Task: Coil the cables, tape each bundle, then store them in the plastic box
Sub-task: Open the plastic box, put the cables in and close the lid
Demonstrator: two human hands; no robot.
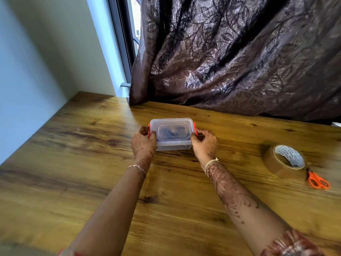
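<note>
Two bare forearms (114,200) reach across a wooden table (73,163) beside a pale wall (27,71) and dark leaf-patterned curtain (239,52), where left hand (143,140) and right hand (203,143) curl fingers round the orange end clips (149,131) of a lidded plastic box (173,145) holding dark cables (171,133).

Orange-handled scissors (317,180) lie on the wooden bench (88,148); a brown leaf-patterned curtain (239,52) hangs behind, beside a window (127,39).

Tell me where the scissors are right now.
In the head view the orange scissors lie at the far right of the wooden table, right beside the brown tape roll, well to the right of the plastic box.
</note>
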